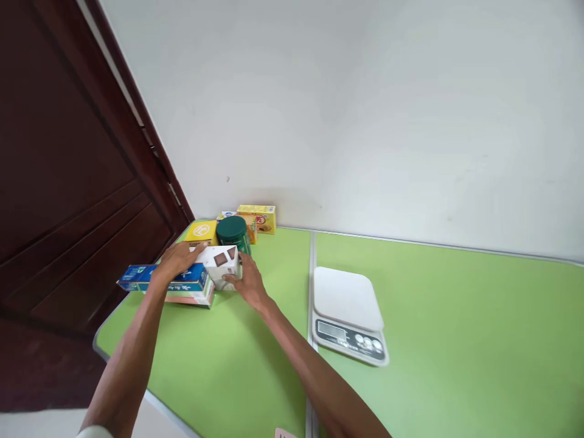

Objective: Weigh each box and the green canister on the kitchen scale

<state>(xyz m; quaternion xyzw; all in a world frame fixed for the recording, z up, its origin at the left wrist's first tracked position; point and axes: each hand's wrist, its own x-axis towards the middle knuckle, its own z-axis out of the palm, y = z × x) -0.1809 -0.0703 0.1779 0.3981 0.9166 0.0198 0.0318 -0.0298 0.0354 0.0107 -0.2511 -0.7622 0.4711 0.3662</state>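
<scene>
A small white box with brown squares (222,263) sits at the far left of the green table (237,353). Both of my hands are on it. My left hand (179,258) grips its left end, lying over a flat blue and white box (176,283). My right hand (249,281) holds its right side, thumb on the front face. Just behind the white box stands a dark green round jar (233,234).
A yellow box (201,232) and two more yellow and orange boxes (259,218) stand by the wall corner. A white digital kitchen scale (349,315) lies right of the table's centre seam. A dark wooden door (68,182) is at left.
</scene>
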